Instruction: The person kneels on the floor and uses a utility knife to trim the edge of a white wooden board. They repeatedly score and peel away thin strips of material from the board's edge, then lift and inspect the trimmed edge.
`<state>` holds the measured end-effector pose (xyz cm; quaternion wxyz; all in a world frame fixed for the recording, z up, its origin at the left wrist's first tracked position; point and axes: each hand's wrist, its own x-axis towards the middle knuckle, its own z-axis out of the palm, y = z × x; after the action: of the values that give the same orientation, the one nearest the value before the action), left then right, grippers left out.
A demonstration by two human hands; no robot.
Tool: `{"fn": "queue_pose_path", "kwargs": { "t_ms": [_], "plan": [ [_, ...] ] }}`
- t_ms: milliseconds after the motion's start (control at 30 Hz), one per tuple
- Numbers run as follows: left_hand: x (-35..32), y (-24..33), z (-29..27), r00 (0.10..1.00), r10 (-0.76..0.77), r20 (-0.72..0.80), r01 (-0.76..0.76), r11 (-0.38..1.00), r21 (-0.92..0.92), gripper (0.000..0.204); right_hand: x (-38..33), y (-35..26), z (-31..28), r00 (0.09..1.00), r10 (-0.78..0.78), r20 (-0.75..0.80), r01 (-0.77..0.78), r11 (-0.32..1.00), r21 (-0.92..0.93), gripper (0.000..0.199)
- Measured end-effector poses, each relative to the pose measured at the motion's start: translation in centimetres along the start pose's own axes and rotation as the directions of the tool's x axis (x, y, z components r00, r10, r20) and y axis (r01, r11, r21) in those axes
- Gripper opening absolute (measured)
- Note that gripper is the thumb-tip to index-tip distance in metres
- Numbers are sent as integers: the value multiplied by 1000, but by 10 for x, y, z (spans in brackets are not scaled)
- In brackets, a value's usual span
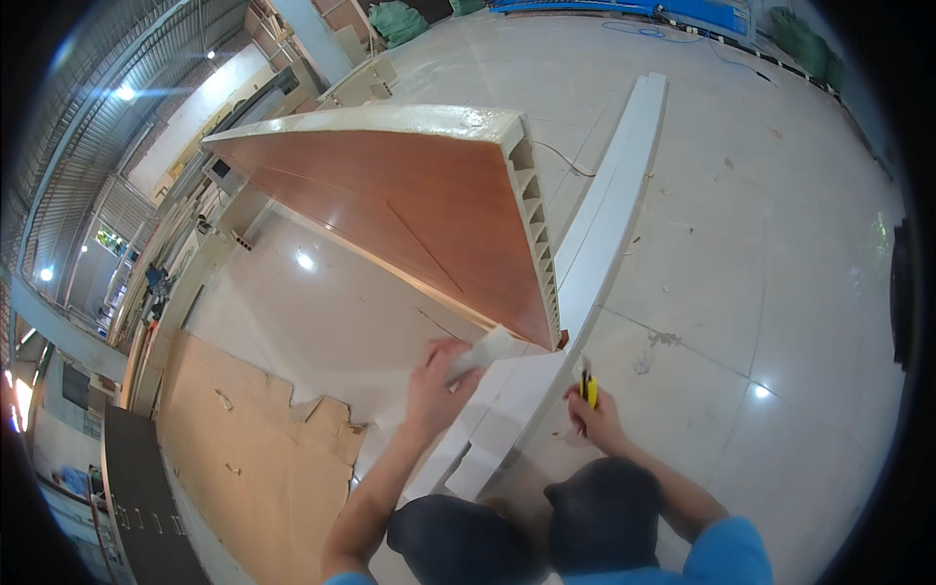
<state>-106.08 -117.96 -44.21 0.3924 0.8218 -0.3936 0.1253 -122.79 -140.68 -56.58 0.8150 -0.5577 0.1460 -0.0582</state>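
My right hand (pixel 600 421) is closed around a yellow and black utility knife (pixel 589 390) that points away from me, just right of a long white strip. Between the fingers of my left hand (pixel 437 388) is a pale, whitish piece (pixel 483 354), blurred, its kind unclear. It is close to the lower near corner of a reddish-brown door panel (pixel 419 205) that stands on its long edge. The panel's near end shows hollow cells (pixel 532 200). The white strip (pixel 609 195) lies along the floor beside the panel and reaches back toward my knees (pixel 606 512).
A torn brown cardboard sheet (pixel 258 458) lies on the glossy tiled floor (pixel 721 253) at left. Panels and boards (pixel 210 239) are stacked beyond it. A dark panel (pixel 146 502) is at lower left. A blue hose (pixel 726 60) crosses the far floor near green sacks (pixel 397 23).
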Motion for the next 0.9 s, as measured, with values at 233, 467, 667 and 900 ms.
{"fn": "queue_pose_path", "kwargs": {
  "t_ms": [233,467,667,900],
  "plan": [
    [111,122,-59,955,235,-181,-225,971,75,34,42,-194,64,807,-589,28,578,800,163,27],
    [125,152,-26,990,-83,-113,-9,764,-645,29,47,-286,109,822,-558,113,509,810,290,28],
    [131,158,0,963,-211,-168,124,899,-420,27,57,-282,106,786,-615,-62,618,785,48,24],
    [143,156,17,920,-195,-341,54,923,-381,17,80,-283,101,617,-787,-23,762,605,-230,26]
  ]
}}
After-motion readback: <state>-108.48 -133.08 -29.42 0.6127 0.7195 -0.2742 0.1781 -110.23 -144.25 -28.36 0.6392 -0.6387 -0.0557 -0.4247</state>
